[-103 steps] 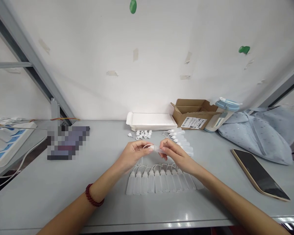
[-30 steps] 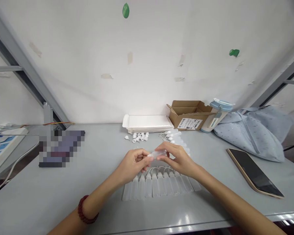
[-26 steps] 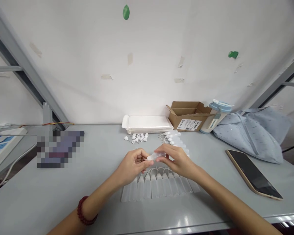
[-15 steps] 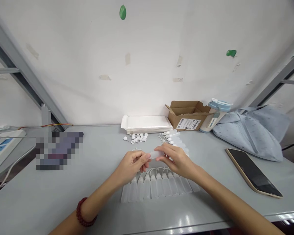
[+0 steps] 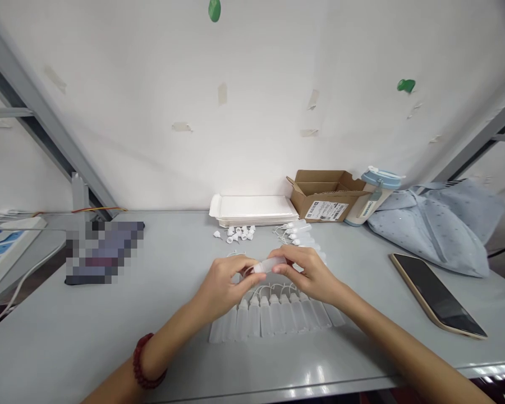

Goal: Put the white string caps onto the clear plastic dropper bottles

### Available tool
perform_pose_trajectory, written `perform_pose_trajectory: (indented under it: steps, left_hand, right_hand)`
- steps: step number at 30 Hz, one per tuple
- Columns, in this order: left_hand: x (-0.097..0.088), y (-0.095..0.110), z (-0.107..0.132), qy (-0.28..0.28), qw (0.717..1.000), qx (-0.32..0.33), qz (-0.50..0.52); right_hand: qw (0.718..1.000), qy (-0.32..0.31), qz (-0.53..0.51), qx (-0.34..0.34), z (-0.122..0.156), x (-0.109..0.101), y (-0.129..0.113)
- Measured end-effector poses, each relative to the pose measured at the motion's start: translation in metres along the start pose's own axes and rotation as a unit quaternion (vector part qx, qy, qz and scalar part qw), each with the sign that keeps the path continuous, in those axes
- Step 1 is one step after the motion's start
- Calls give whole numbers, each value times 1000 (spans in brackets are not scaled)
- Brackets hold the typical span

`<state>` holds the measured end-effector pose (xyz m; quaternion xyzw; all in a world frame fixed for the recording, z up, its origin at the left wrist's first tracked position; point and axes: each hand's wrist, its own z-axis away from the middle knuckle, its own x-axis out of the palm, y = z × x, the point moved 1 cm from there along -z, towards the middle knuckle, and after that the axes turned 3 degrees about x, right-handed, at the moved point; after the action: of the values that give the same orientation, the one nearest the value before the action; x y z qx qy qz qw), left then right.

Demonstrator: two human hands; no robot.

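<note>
Between both hands is a small translucent squeeze bottle [image 5: 270, 264], held nearly level above the table. My left hand [image 5: 227, 283] pinches its capped left end between thumb and fingers. The body's right end is in the closed fingers of my right hand [image 5: 309, 272]. Just below the hands lies a row of similar bottles [image 5: 273, 317] with white caps and thin looped straps. More such bottles [image 5: 298, 231] lie behind my right hand. A small heap of loose white caps [image 5: 240, 233] sits beyond the left hand.
Behind the caps lies a stack of white padded envelopes [image 5: 255, 209]. An open cardboard box [image 5: 326, 196], a blue-lidded cup [image 5: 372, 196] and a light blue cloth bag [image 5: 433, 230] stand to its right. A phone [image 5: 437, 294] lies at right, a power strip [image 5: 8, 252] at far left.
My left fingers have shifted on the bottle's end, the thumb now extended along it and a white cap showing. The view has tilted slightly.
</note>
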<state>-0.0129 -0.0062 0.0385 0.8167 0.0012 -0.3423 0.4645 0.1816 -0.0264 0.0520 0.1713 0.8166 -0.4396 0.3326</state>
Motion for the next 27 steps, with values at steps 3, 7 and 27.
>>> perform_pose_trajectory:
  steps: [3, 7, 27]
  left_hand:
    - [-2, 1, -1, -63, 987, -82, 120]
    - [-2, 0, -1, -88, 972, -126, 177]
    - [0, -5, -4, -19, 995, 31, -92]
  right_hand:
    - [999, 22, 7, -31, 0, 1, 1]
    - [999, 21, 16, -39, 0, 3, 1]
    - [986, -23, -74, 150, -4, 7, 5]
